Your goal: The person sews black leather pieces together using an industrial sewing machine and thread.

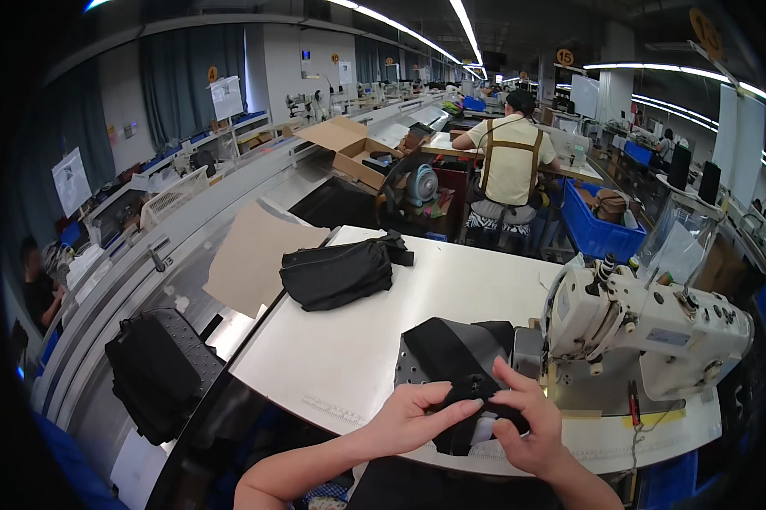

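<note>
A black fabric piece point(449, 347) with a wide strap across it and a grey dotted panel lies at the table's near edge, left of the sewing machine. My left hand point(418, 418) pinches its near part between thumb and fingers. From the other side, my right hand point(529, 416) grips the same fabric, fingers bent and thumb below. A small dark detail shows on the strap between the fingertips; I cannot make out what it is. Part of the fabric is hidden under both hands. The white sewing machine point(608, 314) stands just right of my right hand.
A black zippered pouch point(336, 274) rests on the white table point(468, 272). Left of the table are a black bag piece point(149, 374) and a cardboard sheet point(255, 255). Red-handled snips point(633, 404) lie by the machine. Ahead, a person point(510, 157) sits near a blue bin point(604, 225).
</note>
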Demonstrator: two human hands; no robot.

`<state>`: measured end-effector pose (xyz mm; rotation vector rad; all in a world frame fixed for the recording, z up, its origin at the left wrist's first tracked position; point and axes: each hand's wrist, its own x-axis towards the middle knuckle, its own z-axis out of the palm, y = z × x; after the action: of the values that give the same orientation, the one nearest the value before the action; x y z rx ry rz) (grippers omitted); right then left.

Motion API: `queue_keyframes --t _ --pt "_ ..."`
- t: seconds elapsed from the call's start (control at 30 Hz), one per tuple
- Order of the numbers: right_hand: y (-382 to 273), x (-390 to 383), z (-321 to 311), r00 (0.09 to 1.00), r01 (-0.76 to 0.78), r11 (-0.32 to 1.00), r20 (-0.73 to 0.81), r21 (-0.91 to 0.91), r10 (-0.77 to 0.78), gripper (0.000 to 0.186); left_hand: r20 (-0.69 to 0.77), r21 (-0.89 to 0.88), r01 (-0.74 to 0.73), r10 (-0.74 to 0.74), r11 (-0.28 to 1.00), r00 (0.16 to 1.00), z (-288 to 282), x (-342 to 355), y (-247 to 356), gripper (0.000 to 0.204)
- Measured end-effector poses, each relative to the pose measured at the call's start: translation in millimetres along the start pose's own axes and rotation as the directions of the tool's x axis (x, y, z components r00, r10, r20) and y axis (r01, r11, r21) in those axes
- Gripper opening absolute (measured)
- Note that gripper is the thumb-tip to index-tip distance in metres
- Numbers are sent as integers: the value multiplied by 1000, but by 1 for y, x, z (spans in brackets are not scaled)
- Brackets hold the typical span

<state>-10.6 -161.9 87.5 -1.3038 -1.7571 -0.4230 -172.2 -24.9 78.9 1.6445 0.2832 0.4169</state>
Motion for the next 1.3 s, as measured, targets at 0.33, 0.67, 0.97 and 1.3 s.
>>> queue_keyframes --t 0.33,0.67,0.97,1.3 --pt "-20 -10 -40 904 -412 827 56 382 424 25 195 9 -560 548 828 814 -18 -16 18 23" --pt "-27 -60 -33 910 -392 803 64 449 409 41 424 263 -685 556 679 715 0 -51 17 24" --pt "-39 -66 -27 928 -353 856 26 377 371 54 228 73 -60 42 996 973 34 -45 4 39" --pt "-41 -74 -34 938 -347 922 45 170 345 54 -12 482 -446 515 754 857 29 -44 17 35"
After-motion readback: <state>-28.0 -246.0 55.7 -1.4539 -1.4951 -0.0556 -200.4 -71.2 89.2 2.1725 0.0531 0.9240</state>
